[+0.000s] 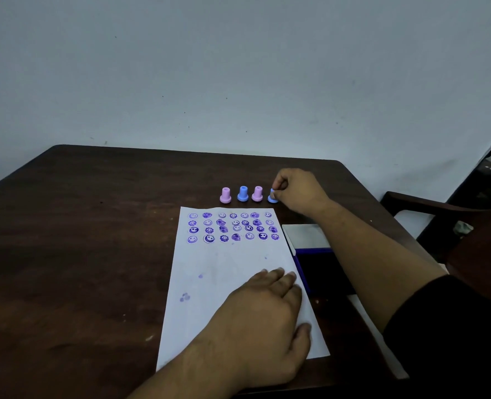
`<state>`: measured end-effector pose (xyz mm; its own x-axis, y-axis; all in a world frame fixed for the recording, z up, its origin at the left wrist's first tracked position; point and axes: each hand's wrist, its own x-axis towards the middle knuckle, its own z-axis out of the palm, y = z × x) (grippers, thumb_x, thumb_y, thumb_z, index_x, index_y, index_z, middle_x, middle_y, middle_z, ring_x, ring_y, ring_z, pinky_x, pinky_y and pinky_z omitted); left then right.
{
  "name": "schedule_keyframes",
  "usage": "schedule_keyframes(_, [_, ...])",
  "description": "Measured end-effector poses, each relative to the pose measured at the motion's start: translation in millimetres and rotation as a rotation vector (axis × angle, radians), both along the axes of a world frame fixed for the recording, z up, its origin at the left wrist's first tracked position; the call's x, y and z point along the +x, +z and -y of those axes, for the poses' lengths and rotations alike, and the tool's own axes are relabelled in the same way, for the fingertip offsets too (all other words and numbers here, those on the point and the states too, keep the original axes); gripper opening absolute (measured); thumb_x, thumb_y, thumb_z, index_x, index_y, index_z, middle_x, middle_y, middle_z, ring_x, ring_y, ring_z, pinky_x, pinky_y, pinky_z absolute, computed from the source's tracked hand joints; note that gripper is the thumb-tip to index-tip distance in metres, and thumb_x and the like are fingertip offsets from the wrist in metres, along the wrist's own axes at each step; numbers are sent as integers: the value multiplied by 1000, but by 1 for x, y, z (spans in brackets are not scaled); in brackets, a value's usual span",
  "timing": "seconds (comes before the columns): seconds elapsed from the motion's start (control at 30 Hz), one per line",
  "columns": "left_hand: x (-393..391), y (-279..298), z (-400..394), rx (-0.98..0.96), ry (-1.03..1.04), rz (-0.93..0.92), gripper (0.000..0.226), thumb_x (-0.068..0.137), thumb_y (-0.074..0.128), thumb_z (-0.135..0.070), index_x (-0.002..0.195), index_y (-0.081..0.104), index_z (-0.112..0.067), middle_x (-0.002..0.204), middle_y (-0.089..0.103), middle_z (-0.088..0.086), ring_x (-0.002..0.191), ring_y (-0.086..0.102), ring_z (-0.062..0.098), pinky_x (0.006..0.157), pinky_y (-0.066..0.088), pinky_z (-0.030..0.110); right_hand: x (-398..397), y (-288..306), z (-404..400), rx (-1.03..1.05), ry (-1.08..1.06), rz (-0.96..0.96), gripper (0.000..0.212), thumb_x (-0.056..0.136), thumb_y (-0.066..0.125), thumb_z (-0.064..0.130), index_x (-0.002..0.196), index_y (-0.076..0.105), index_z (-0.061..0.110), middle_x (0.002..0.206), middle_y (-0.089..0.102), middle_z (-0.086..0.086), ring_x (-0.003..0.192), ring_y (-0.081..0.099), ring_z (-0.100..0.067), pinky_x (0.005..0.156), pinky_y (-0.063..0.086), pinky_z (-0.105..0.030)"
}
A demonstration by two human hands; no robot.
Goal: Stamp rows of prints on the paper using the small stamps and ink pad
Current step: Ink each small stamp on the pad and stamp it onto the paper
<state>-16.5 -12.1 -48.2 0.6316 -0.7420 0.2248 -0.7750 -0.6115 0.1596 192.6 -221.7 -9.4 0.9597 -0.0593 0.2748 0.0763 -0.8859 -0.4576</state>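
A white paper [224, 269] lies on the dark wooden table [80, 240], with several rows of purple smiley prints [232, 227] across its top. Beyond the paper stand a pink stamp [225, 195], a blue stamp [243, 193] and another pink stamp [257, 193] in a row. My right hand [299, 191] pinches a second blue stamp [272, 197] at the row's right end, its base on the table. My left hand [270, 318] rests flat on the paper's lower right part. The open blue ink pad [310, 260] lies right of the paper, partly under my right forearm.
A pale wall rises behind the table's far edge. A dark wooden chair [440, 208] stands at the right, close to the table's corner. The ink pad's light lid [306, 236] lies folded back toward the stamps.
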Motion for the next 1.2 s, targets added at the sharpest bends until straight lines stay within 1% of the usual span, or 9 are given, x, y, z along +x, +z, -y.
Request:
schedule_keyframes(0.17, [-1, 0, 0, 2, 9, -13, 70, 100, 37, -53, 156, 43, -13, 165, 38, 8, 154, 32, 24, 128, 17, 37, -6, 3, -1, 59, -5, 27, 18, 77, 85, 18, 74, 68, 24, 75, 73, 12, 73, 69, -4, 66, 53, -25])
schedule_keyframes(0.3, [-2, 1, 1, 8, 19, -17, 71, 100, 35, -55, 158, 39, -14, 167, 34, 6, 155, 28, 22, 128, 13, 33, -26, 18, 3, 153, 11, 86, 17, 74, 85, 18, 73, 69, 25, 72, 74, 18, 71, 66, 9, 55, 41, -5])
schedule_keyframes(0.4, [-2, 1, 1, 6, 16, -27, 72, 100, 34, -56, 159, 36, -16, 168, 32, 4, 156, 26, 20, 128, 12, 33, -57, 29, 10, 221, 30, 118, 15, 74, 85, 20, 73, 70, 25, 78, 75, 25, 76, 69, 9, 62, 48, -10])
schedule_keyframes(0.47, [-2, 1, 1, 8, 17, -20, 72, 100, 33, -56, 159, 36, -16, 169, 32, 4, 156, 25, 20, 128, 12, 32, -81, 32, 16, 248, 43, 133, 15, 73, 86, 23, 74, 71, 25, 80, 77, 22, 77, 72, 4, 65, 53, -14])
schedule_keyframes(0.6, [-2, 1, 2, 9, 17, -16, 72, 100, 32, -58, 160, 34, -17, 169, 30, 3, 156, 24, 18, 127, 9, 29, -134, 28, 29, 318, 85, 130, 18, 76, 89, 21, 79, 72, 26, 81, 78, 19, 76, 74, 4, 64, 52, -8])
schedule_keyframes(0.77, [-2, 1, 1, -8, 26, -16, 73, 100, 31, -59, 162, 29, -20, 169, 31, 1, 156, 24, 16, 122, 3, 23, -181, 12, 34, 193, 88, 112, 20, 76, 90, 23, 81, 72, 31, 81, 75, 24, 73, 72, 6, 64, 51, -6])
schedule_keyframes(0.93, [-2, 1, 1, -28, 12, -46, 73, 99, 31, -60, 164, 20, -28, 169, 30, -2, 156, 24, 16, 123, 6, 24, -204, -6, 31, 169, 157, 126, 17, 78, 89, 17, 84, 75, 25, 83, 75, 24, 75, 72, 7, 66, 51, -5])
schedule_keyframes(1.07, [-3, 0, 2, -25, 20, -32, 72, 99, 32, -58, 164, 22, -29, 169, 32, 0, 156, 25, 17, 125, 9, 27, -209, -9, 26, 142, 170, 147, 15, 79, 88, 22, 87, 77, 27, 84, 75, 23, 81, 71, 5, 68, 51, -6])
schedule_keyframes(1.2, [-3, -1, 1, -27, 17, -22, 71, 100, 32, -58, 164, 24, -29, 169, 31, 0, 156, 24, 18, 123, 6, 25, -210, -12, 23, 152, 166, 154, 14, 79, 87, 22, 88, 77, 28, 87, 75, 23, 82, 72, 6, 70, 52, -7])
